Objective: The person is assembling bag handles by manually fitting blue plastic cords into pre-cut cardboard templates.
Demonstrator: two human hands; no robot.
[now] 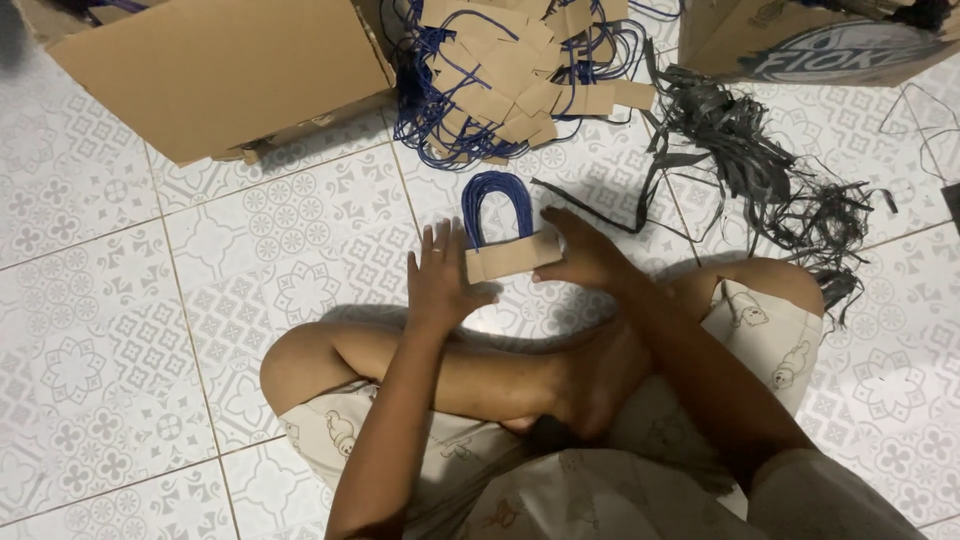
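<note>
Single view, head-worn, looking steeply down from above a person seated cross-legged on a patterned tile floor [120, 330]. Faces forward and down past the knees. Close range: forearms fill the lower frame; a cardboard box [220, 70] marks the far edge. No second view.

Your left hand [440, 283] covers the left end of the card strip [512, 257]; your right hand [585, 252] covers its right end; can't tell how either grips it; blue cord loops [494, 205] run behind the strip, lower ends hidden; big box [215, 70] cut off by top edge, contents not visible; second box [820, 40] cut at top-right corner; handle pile [510, 75] clipped at top; black strap tangle [770, 175] too knotted to count; your forearms leave the frame at the bottom.
</note>
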